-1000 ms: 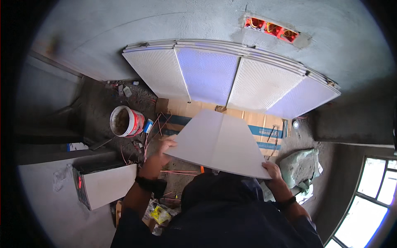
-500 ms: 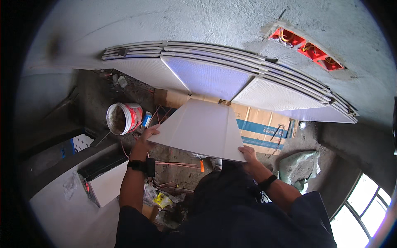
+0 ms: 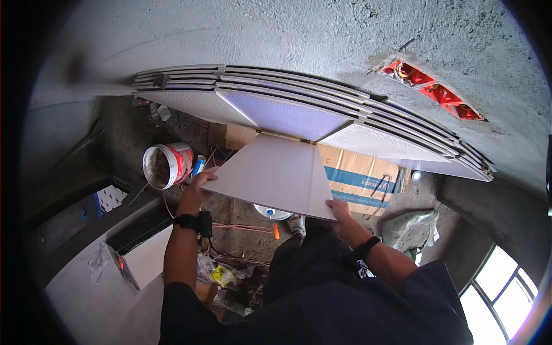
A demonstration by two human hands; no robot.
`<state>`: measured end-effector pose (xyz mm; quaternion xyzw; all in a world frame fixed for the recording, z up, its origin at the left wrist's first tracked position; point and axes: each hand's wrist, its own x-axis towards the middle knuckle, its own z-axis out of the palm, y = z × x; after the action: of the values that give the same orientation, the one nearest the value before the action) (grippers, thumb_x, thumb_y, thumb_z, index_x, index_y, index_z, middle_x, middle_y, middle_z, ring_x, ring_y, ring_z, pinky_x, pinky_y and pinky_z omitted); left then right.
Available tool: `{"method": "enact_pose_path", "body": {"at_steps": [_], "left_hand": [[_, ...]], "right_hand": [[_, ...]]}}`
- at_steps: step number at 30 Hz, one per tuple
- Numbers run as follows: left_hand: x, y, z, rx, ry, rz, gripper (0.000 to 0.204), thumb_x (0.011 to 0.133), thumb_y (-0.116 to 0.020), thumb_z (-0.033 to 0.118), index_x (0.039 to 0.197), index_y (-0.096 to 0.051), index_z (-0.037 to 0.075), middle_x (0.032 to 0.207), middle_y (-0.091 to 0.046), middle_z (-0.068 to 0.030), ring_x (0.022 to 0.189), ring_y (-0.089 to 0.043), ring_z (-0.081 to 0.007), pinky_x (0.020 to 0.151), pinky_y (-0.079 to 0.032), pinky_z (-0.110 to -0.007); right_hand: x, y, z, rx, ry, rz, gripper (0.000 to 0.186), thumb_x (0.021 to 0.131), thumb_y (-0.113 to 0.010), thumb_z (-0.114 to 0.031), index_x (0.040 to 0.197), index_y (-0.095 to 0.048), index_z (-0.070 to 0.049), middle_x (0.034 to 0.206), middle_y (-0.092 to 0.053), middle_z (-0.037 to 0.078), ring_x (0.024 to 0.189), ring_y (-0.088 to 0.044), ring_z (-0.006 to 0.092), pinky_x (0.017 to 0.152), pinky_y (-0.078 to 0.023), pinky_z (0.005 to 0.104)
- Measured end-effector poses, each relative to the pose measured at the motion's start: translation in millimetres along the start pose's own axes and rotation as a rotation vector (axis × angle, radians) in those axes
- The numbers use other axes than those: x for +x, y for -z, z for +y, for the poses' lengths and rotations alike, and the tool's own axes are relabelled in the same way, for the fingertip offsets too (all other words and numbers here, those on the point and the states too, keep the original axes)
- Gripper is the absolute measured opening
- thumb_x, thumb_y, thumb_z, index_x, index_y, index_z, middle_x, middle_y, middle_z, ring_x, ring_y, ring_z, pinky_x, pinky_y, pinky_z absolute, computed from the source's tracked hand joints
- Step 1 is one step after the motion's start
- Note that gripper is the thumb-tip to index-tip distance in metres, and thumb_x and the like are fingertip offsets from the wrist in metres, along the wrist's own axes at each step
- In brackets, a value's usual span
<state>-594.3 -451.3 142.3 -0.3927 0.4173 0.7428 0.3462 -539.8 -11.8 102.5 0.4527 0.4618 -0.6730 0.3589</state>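
Observation:
My left hand (image 3: 202, 181) grips the left edge of a flat, plain white panel (image 3: 267, 169), and my right hand (image 3: 338, 209) grips its right edge, both with fingers wrapped round it. The panel's far edge is at the foot of several leaning textured white and bluish panels (image 3: 282, 109), stacked against the grey wall; whether it touches them, I cannot tell. Printed cardboard (image 3: 362, 169) lies below them. Under my panel's near edge, a white round container (image 3: 267, 214) is partly visible, beside an orange-handled tool (image 3: 276, 231) and my foot.
A mortar-stained bucket (image 3: 156, 165) and a blue-white can (image 3: 199, 165) are at left, with thin rods and a boxy white-faced object (image 3: 146, 256). A greenish sack (image 3: 409, 229) lies at right, near a window (image 3: 494, 282). Red electrical boxes (image 3: 437, 95) sit in the wall.
Both hands have moved the panel up and leftward in the view, toward the leaning stack. The white container under it has come into view, and my view of the wall has shifted.

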Motion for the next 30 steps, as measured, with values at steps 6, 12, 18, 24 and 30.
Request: {"method": "enact_pose_path", "body": {"at_steps": [6, 12, 18, 24, 30], "left_hand": [[-20.2, -61.6, 20.6, 0.498, -0.291, 0.156, 0.06, 0.071, -0.056, 0.006, 0.129, -0.044, 0.0, 0.122, -0.053, -0.0112, 0.108, -0.051, -0.0236, 0.094, -0.04, -0.034], [15.7, 19.6, 10.4, -0.032, 0.041, 0.219, 0.066, 0.074, -0.052, 0.004, 0.137, -0.033, -0.002, 0.128, -0.048, -0.0137, 0.112, -0.049, -0.024, 0.095, -0.039, -0.034], [21.9, 19.6, 16.7, -0.054, 0.04, 0.198, 0.07, 0.074, -0.051, 0.002, 0.139, -0.026, -0.004, 0.13, -0.045, -0.0159, 0.112, -0.049, -0.0252, 0.095, -0.039, -0.035], [17.6, 40.6, 14.2, -0.086, 0.022, 0.19, 0.062, 0.074, -0.055, 0.005, 0.133, -0.037, -0.003, 0.125, -0.05, -0.0147, 0.11, -0.051, -0.0249, 0.093, -0.042, -0.036], [10.7, -10.7, 18.1, 0.543, -0.478, 0.004, 0.046, 0.072, -0.065, 0.007, 0.117, -0.054, 0.005, 0.12, -0.054, -0.0125, 0.107, -0.054, -0.0229, 0.088, -0.046, -0.035]], "right_hand": [[3.8, 0.3, -23.5, 0.095, -0.088, 0.0, 0.018, 0.084, -0.051, -0.01, 0.095, -0.056, 0.004, 0.084, -0.059, 0.015, 0.071, -0.062, 0.0274, 0.062, -0.053, 0.0425], [10.2, -15.2, -15.2, 0.02, -0.109, -0.007, 0.018, 0.084, -0.051, -0.011, 0.094, -0.056, 0.004, 0.083, -0.059, 0.016, 0.071, -0.062, 0.0283, 0.062, -0.053, 0.0435], [6.5, -25.0, -27.6, 0.005, -0.094, 0.019, 0.019, 0.084, -0.053, -0.012, 0.093, -0.056, 0.005, 0.081, -0.059, 0.016, 0.07, -0.062, 0.027, 0.06, -0.052, 0.0424], [5.4, -37.0, -32.8, 0.024, -0.149, -0.007, 0.02, 0.084, -0.053, -0.01, 0.092, -0.056, 0.008, 0.081, -0.06, 0.016, 0.069, -0.062, 0.0267, 0.061, -0.052, 0.0399], [21.7, -8.6, -36.2, 0.068, -0.074, 0.035, 0.022, 0.085, -0.052, -0.012, 0.096, -0.055, 0.007, 0.084, -0.06, 0.017, 0.072, -0.061, 0.0269, 0.064, -0.051, 0.04]]}}
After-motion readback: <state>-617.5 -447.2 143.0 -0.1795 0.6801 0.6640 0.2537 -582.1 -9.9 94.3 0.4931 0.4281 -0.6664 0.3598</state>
